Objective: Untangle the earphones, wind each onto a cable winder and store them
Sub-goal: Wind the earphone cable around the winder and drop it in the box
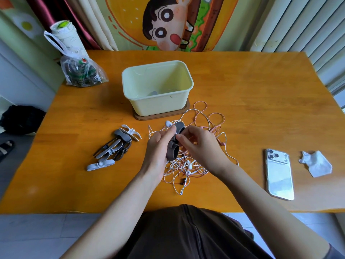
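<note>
Wooden counter (261, 90), tangled earphones (186, 168) heaped mid-counter toward the front edge.
Left hand (158, 144) grips a dark cable winder (172, 153), long axis pointing toward the far edge; right hand (202, 144) pinches what looks like white cable (175, 132) against it, directly above the tangle.

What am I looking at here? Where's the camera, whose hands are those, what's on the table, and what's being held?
There is no machine here: a person works with bare hands. The single picture comes from a wide-angle camera worn on their head and looking down, so the arms enter from the bottom. The left hand grips a dark cable winder. The right hand pinches its upper part, and a white earbud pokes out above. Under them on the wooden table lies a tangle of white and pink earphones. To the left are spare winders, behind is an open cream box, and to the right are a phone and a crumpled tissue.
</note>
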The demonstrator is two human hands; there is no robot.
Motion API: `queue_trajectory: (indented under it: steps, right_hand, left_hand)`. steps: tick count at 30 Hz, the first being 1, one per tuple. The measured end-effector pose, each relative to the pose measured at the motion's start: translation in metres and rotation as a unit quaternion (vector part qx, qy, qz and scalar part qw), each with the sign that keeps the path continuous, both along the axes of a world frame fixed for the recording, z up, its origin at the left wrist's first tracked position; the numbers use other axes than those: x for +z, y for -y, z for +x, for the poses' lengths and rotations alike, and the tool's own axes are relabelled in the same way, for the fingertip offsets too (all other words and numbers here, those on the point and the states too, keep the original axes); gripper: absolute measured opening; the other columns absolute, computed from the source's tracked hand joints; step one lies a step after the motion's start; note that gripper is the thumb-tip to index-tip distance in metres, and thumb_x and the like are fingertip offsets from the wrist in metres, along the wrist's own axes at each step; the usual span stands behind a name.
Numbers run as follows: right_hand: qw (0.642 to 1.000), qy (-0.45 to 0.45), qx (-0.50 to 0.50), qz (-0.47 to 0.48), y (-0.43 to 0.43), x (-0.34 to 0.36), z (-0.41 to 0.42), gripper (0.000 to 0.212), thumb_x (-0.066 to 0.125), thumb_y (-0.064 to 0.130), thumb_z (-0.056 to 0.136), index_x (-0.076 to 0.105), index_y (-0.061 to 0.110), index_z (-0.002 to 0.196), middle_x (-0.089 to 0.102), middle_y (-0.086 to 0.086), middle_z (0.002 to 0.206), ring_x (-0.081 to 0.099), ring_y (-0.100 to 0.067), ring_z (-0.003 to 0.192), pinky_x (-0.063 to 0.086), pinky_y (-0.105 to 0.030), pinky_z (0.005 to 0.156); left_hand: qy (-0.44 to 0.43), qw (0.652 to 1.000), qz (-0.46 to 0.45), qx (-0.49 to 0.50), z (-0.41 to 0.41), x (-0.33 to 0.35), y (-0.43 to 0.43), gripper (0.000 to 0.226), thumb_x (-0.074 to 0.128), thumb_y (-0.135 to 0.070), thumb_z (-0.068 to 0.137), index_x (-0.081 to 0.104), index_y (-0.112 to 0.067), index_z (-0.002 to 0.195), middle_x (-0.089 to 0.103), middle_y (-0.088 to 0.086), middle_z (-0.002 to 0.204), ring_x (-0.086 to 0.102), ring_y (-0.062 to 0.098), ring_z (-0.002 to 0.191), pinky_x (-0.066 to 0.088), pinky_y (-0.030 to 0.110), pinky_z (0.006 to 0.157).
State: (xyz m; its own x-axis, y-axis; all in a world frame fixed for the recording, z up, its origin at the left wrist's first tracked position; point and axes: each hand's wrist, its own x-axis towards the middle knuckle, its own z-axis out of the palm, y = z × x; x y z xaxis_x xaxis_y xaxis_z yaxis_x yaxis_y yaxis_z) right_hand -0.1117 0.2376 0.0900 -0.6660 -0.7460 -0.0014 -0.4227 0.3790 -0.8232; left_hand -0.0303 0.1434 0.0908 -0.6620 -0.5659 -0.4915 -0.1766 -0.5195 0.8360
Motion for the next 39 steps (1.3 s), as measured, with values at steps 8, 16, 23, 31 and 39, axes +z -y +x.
queue_trajectory:
  steps: [8, 16, 23, 31, 39]
  right_hand:
    - [1.000, -0.005, 0.006, -0.018, 0.0014, 0.0013, 0.0040, 0.015, 0.058, 0.024, 0.093, 0.062, 0.012, 0.084, 0.066, -0.004, 0.075, 0.063, -0.020, 0.070, 0.051, -0.034, 0.065]
    - [1.000, 0.006, 0.010, -0.005, 0.0023, -0.0010, 0.0053, 0.013, 0.057, 0.020, 0.093, 0.056, 0.013, 0.083, 0.064, -0.002, 0.077, 0.062, -0.020, 0.074, 0.049, -0.029, 0.065]
    - [1.000, 0.013, 0.012, 0.002, 0.0029, -0.0033, 0.0094, 0.013, 0.055, 0.017, 0.093, 0.050, 0.014, 0.082, 0.057, 0.002, 0.078, 0.052, -0.007, 0.067, 0.040, -0.010, 0.060]
    - [0.998, 0.056, -0.010, 0.003, 0.0036, -0.0024, 0.0067, 0.012, 0.049, 0.016, 0.096, 0.046, 0.011, 0.085, 0.052, 0.001, 0.078, 0.047, -0.006, 0.062, 0.039, -0.010, 0.056]
    - [0.991, 0.124, -0.041, -0.028, 0.0040, -0.0017, 0.0023, 0.021, 0.052, 0.016, 0.094, 0.048, 0.020, 0.074, 0.057, -0.002, 0.075, 0.059, -0.028, 0.078, 0.052, -0.046, 0.080]
  left_hand:
    - [0.049, 0.997, -0.034, 0.051, -0.0011, 0.0019, -0.0026, 0.021, 0.060, -0.025, 0.093, 0.063, -0.011, 0.077, 0.064, 0.005, 0.076, 0.062, 0.018, 0.078, 0.048, 0.033, 0.075]
    - [-0.006, 0.997, 0.062, 0.048, -0.0012, 0.0049, -0.0027, 0.015, 0.044, -0.014, 0.100, 0.058, -0.016, 0.104, 0.064, 0.004, 0.099, 0.062, 0.013, 0.090, 0.049, 0.021, 0.065]
    - [-0.024, 0.995, 0.092, 0.031, 0.0011, 0.0060, -0.0024, 0.032, 0.034, -0.004, 0.100, 0.061, -0.018, 0.107, 0.066, 0.011, 0.103, 0.063, 0.018, 0.091, 0.050, 0.026, 0.071]
    - [-0.034, 0.997, 0.069, 0.007, 0.0026, 0.0056, 0.0002, 0.029, 0.040, -0.002, 0.099, 0.061, -0.022, 0.105, 0.066, 0.012, 0.100, 0.062, 0.022, 0.095, 0.049, 0.033, 0.087]
    - [-0.035, 0.999, -0.001, -0.006, -0.0006, 0.0069, -0.0018, 0.019, 0.051, -0.012, 0.097, 0.062, -0.027, 0.102, 0.067, 0.010, 0.105, 0.064, 0.021, 0.098, 0.054, 0.027, 0.076]
